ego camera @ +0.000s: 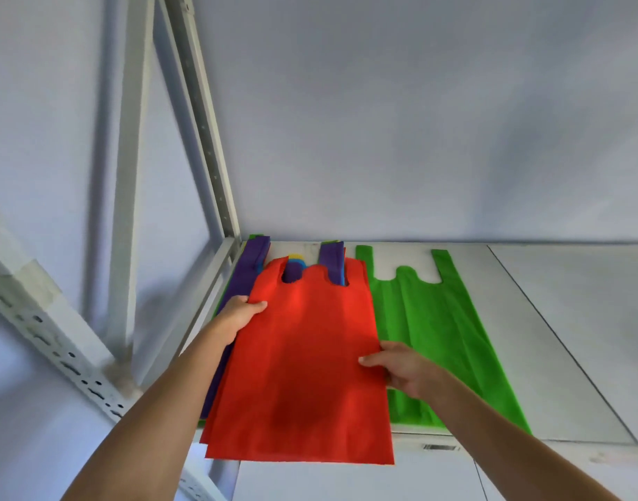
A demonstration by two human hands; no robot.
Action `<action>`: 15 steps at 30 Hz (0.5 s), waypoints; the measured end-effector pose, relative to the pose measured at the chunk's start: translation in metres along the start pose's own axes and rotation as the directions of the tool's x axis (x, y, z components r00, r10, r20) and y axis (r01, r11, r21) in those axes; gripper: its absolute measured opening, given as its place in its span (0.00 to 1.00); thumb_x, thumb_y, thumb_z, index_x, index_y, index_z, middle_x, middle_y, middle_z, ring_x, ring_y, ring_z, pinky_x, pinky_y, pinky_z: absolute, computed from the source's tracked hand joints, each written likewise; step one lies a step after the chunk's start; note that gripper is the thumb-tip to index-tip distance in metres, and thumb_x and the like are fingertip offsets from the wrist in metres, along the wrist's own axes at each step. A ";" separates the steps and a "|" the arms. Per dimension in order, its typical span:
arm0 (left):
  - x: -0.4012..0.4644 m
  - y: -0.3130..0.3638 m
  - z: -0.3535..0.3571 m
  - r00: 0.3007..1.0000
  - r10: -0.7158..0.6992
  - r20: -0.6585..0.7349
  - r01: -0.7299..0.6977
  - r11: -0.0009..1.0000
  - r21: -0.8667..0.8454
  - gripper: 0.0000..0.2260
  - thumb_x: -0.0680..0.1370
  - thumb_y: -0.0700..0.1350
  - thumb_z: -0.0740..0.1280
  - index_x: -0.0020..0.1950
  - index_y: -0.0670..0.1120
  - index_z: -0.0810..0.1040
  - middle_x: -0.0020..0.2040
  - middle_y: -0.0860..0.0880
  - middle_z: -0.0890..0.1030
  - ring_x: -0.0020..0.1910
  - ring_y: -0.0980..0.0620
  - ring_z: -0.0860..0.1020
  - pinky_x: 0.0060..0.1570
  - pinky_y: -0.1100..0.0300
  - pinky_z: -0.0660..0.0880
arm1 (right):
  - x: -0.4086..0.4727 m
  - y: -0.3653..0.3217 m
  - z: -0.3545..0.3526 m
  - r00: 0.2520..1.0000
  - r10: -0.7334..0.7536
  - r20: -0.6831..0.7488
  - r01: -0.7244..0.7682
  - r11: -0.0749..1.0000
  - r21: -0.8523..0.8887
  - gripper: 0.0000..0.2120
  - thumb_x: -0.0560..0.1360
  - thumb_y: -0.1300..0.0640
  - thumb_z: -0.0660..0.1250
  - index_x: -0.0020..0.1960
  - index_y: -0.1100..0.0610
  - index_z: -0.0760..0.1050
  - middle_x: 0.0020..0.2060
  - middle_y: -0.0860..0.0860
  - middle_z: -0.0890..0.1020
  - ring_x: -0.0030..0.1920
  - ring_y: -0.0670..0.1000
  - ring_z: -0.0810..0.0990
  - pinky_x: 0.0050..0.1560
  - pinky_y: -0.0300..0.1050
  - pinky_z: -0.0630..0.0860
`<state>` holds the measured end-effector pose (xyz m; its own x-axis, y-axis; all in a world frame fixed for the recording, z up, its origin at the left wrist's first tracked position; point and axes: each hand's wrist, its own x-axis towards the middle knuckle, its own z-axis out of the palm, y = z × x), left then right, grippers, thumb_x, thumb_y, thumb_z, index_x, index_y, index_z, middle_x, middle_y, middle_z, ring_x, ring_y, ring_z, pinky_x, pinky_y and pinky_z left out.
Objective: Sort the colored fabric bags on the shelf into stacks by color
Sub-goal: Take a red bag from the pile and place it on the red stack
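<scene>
Both hands (238, 314) (400, 368) pinch red bag (303, 356) side edges | green bag (437, 320) seemingly touching right

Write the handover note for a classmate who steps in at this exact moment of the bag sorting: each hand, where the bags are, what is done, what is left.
Left hand grips the red bag's left edge; right hand pinches its right edge.
The red bag is over the mixed pile at the shelf's left end; purple, blue and yellow show beneath it.
Done: one green bag lies flat alone to the right.
Left: place the red bag in its own spot, then sort the remaining pile by color.
</scene>
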<state>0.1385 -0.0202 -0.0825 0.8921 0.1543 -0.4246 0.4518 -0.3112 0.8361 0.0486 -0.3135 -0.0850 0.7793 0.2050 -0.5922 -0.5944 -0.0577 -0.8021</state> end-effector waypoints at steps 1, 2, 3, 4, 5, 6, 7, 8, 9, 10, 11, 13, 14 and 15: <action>-0.002 0.001 0.001 0.999 0.025 -0.038 -0.024 0.999 0.023 0.16 0.77 0.48 0.69 0.59 0.39 0.78 0.53 0.40 0.83 0.52 0.42 0.82 0.59 0.46 0.77 | -0.003 0.002 0.003 1.000 -0.008 -0.020 0.008 1.000 -0.012 0.09 0.74 0.69 0.65 0.49 0.57 0.76 0.38 0.51 0.83 0.36 0.47 0.81 0.38 0.41 0.78; -0.005 0.005 0.003 0.997 0.043 -0.066 -0.040 0.998 0.043 0.16 0.76 0.49 0.69 0.59 0.40 0.78 0.53 0.41 0.83 0.51 0.42 0.82 0.58 0.46 0.77 | -0.005 0.002 0.003 0.998 -0.025 -0.050 0.024 1.000 -0.015 0.09 0.74 0.69 0.64 0.48 0.56 0.76 0.39 0.50 0.82 0.37 0.47 0.79 0.39 0.40 0.75; -0.008 0.011 0.006 0.994 0.063 -0.084 -0.059 0.997 0.059 0.16 0.76 0.50 0.69 0.58 0.40 0.78 0.53 0.41 0.82 0.51 0.42 0.81 0.57 0.46 0.77 | -0.006 0.002 0.001 0.996 -0.047 -0.075 0.046 0.999 -0.018 0.09 0.74 0.68 0.64 0.47 0.55 0.75 0.39 0.50 0.81 0.38 0.48 0.78 0.39 0.40 0.73; -0.013 0.019 0.009 0.992 0.085 -0.094 -0.078 0.994 0.071 0.16 0.77 0.50 0.68 0.57 0.40 0.77 0.53 0.42 0.82 0.52 0.42 0.81 0.57 0.47 0.77 | -0.009 0.000 -0.004 0.994 -0.070 -0.088 0.069 0.998 -0.010 0.09 0.74 0.68 0.64 0.46 0.55 0.75 0.38 0.50 0.80 0.37 0.48 0.77 0.39 0.40 0.71; -0.016 0.028 0.012 0.989 0.108 -0.099 -0.101 0.992 0.078 0.15 0.77 0.50 0.68 0.57 0.41 0.76 0.53 0.42 0.81 0.52 0.42 0.81 0.57 0.47 0.77 | -0.013 -0.004 -0.010 0.991 -0.096 -0.090 0.097 0.995 0.010 0.09 0.74 0.68 0.64 0.46 0.55 0.75 0.38 0.50 0.81 0.37 0.48 0.77 0.40 0.41 0.70; -0.020 0.039 0.014 0.986 0.135 -0.096 -0.127 0.989 0.082 0.16 0.77 0.51 0.68 0.58 0.41 0.76 0.53 0.42 0.81 0.53 0.42 0.81 0.57 0.47 0.77 | -0.016 -0.008 -0.016 0.989 -0.120 -0.084 0.124 0.991 0.045 0.10 0.74 0.68 0.64 0.48 0.55 0.76 0.39 0.51 0.81 0.37 0.49 0.77 0.42 0.42 0.72; -0.024 0.052 0.020 0.982 0.164 -0.091 -0.157 0.984 0.085 0.17 0.77 0.51 0.67 0.59 0.41 0.76 0.54 0.42 0.81 0.53 0.42 0.81 0.57 0.47 0.77 | -0.020 -0.012 -0.026 0.987 -0.142 -0.075 0.148 0.985 0.084 0.11 0.74 0.69 0.63 0.49 0.55 0.76 0.40 0.52 0.82 0.38 0.50 0.78 0.45 0.44 0.73; -0.028 0.065 0.027 0.978 0.191 -0.085 -0.184 0.980 0.080 0.17 0.77 0.52 0.68 0.60 0.41 0.77 0.55 0.43 0.81 0.53 0.43 0.81 0.58 0.47 0.77 | -0.026 -0.017 -0.038 0.984 -0.168 -0.064 0.175 0.977 0.124 0.12 0.74 0.69 0.63 0.51 0.56 0.76 0.41 0.54 0.82 0.39 0.51 0.79 0.48 0.46 0.75; -0.033 0.079 0.037 0.972 0.221 -0.081 -0.216 0.974 0.067 0.16 0.77 0.51 0.68 0.59 0.42 0.77 0.55 0.43 0.82 0.53 0.44 0.81 0.59 0.47 0.77 | -0.034 -0.021 -0.053 0.980 -0.193 -0.053 0.200 0.967 0.159 0.12 0.74 0.70 0.63 0.53 0.56 0.76 0.42 0.54 0.83 0.40 0.51 0.80 0.49 0.46 0.76; -0.039 0.093 0.050 0.965 0.251 -0.080 -0.247 0.968 0.052 0.13 0.77 0.50 0.67 0.57 0.43 0.78 0.54 0.44 0.81 0.53 0.45 0.80 0.60 0.48 0.76 | -0.043 -0.026 -0.069 0.975 -0.220 -0.043 0.224 0.955 0.193 0.13 0.74 0.70 0.63 0.54 0.57 0.76 0.43 0.54 0.83 0.39 0.51 0.81 0.49 0.46 0.77; -0.045 0.108 0.062 0.956 0.285 -0.076 -0.283 0.958 0.037 0.08 0.78 0.49 0.67 0.52 0.46 0.78 0.53 0.45 0.81 0.52 0.46 0.80 0.60 0.50 0.76 | -0.051 -0.030 -0.084 0.968 -0.249 -0.039 0.252 0.943 0.218 0.13 0.74 0.69 0.63 0.56 0.58 0.76 0.44 0.55 0.83 0.39 0.50 0.81 0.48 0.45 0.78; -0.058 0.138 0.102 0.942 0.328 -0.066 -0.330 0.944 -0.025 0.04 0.79 0.46 0.66 0.45 0.48 0.78 0.49 0.45 0.81 0.46 0.48 0.79 0.55 0.53 0.75 | -0.072 -0.035 -0.127 0.944 -0.324 -0.068 0.330 0.911 0.246 0.14 0.75 0.67 0.63 0.60 0.58 0.75 0.48 0.56 0.83 0.42 0.51 0.82 0.49 0.45 0.79; -0.064 0.153 0.123 0.943 0.327 -0.057 -0.331 0.942 -0.061 0.06 0.79 0.46 0.66 0.43 0.47 0.77 0.45 0.46 0.81 0.42 0.50 0.79 0.51 0.55 0.76 | -0.084 -0.038 -0.149 0.929 -0.357 -0.093 0.369 0.896 0.246 0.14 0.76 0.65 0.64 0.61 0.57 0.75 0.50 0.57 0.82 0.44 0.52 0.82 0.51 0.46 0.79; -0.070 0.166 0.145 0.947 0.317 -0.043 -0.320 0.943 -0.095 0.07 0.79 0.46 0.66 0.42 0.47 0.77 0.40 0.47 0.82 0.38 0.51 0.78 0.45 0.58 0.76 | -0.095 -0.041 -0.173 0.916 -0.383 -0.120 0.401 0.885 0.237 0.14 0.76 0.63 0.64 0.62 0.56 0.74 0.51 0.57 0.82 0.45 0.53 0.81 0.53 0.48 0.78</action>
<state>0.1504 -0.2186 0.0362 0.9887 0.0873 -0.1222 0.1407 -0.2535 0.9570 0.0334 -0.4994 -0.0096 0.9651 0.0927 -0.2449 -0.2610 0.2631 -0.9288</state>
